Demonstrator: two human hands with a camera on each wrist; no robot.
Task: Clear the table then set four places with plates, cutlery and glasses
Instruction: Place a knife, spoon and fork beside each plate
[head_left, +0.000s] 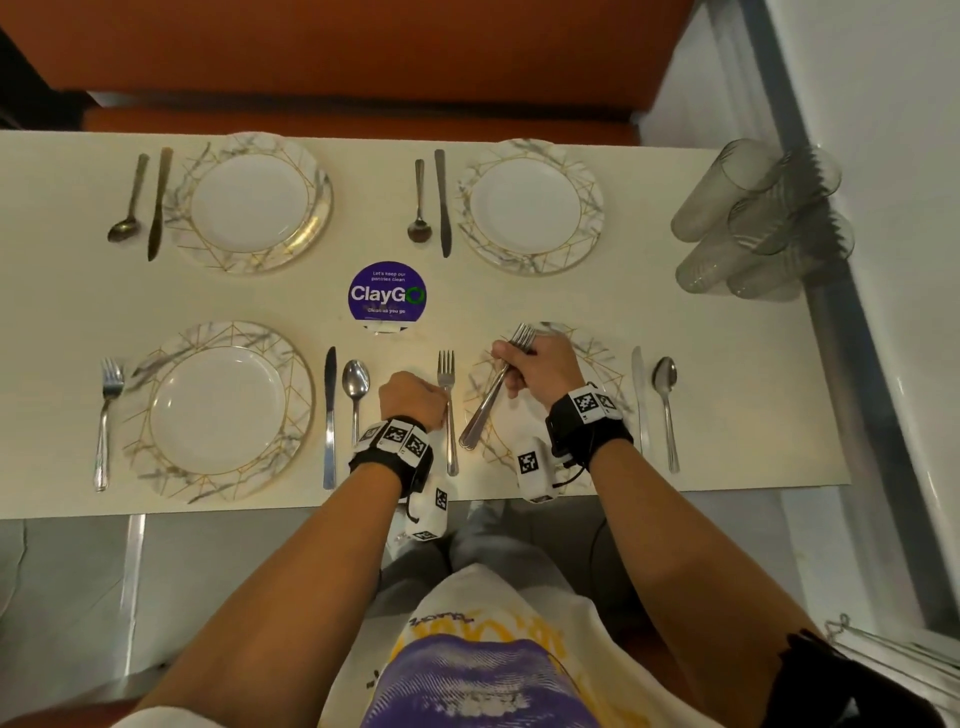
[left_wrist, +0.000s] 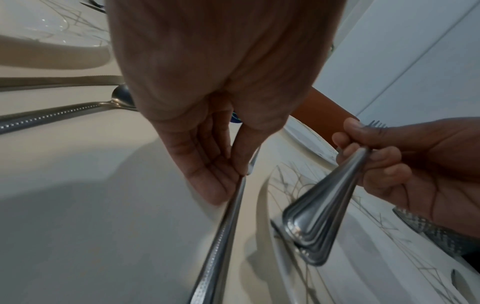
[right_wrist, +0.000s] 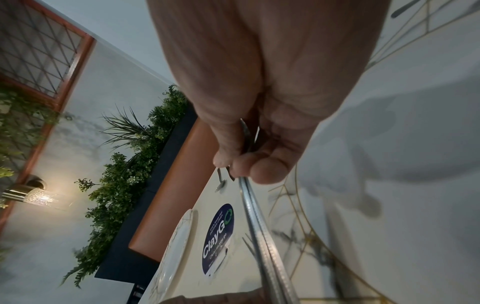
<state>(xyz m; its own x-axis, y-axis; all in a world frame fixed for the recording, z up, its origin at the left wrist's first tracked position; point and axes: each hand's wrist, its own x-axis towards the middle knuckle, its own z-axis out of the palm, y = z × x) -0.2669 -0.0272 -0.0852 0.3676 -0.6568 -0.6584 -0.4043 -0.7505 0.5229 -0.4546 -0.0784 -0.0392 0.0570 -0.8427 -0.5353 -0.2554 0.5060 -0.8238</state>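
Four marbled plates lie on the cream table. My left hand pinches the handle of a fork that lies flat just left of the near right plate. The left wrist view shows thumb and fingers closed on that handle. My right hand hovers over the same plate, gripping two stacked forks, tines pointing away. Their handles show close up, and again as handles in the right wrist view. A knife and a spoon lie right of this plate.
The near left plate has a fork, knife and spoon. Both far plates have a spoon and knife on their left. Several glasses stand at the table's right end by the wall. A purple sticker marks the middle.
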